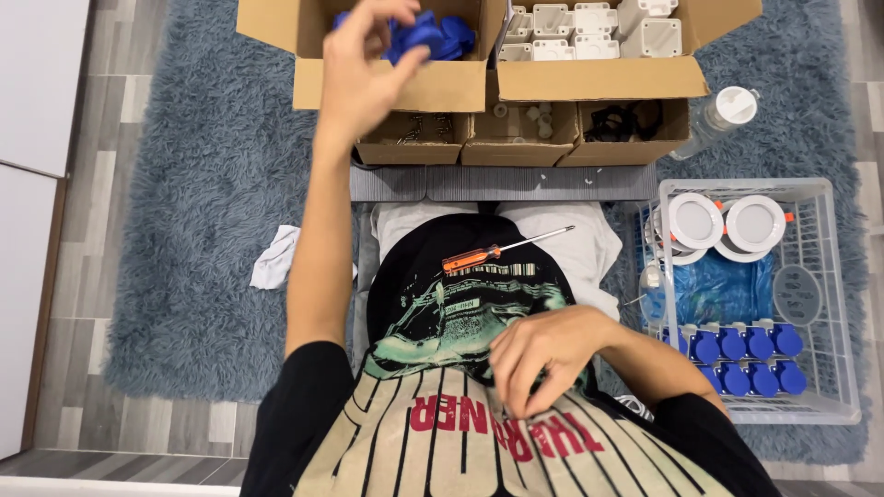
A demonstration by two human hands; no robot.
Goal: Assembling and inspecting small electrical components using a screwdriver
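Left hand (364, 69) grasping blue part (416, 35) over cardboard box (396, 85)

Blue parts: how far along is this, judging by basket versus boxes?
Done: two rows of blue parts stand in the white basket, beside round white discs. In hand: the left hand reaches into the cardboard box and closes on a blue piece; the right hand rests on the lap, apparently holding nothing. The screwdriver lies untouched. Left: more blue pieces and white housings remain boxed.

An orange-handled screwdriver (502, 248) lies on the lap; open cardboard boxes (396, 87) at twelve o'clock, white wire basket (833, 276) at three.
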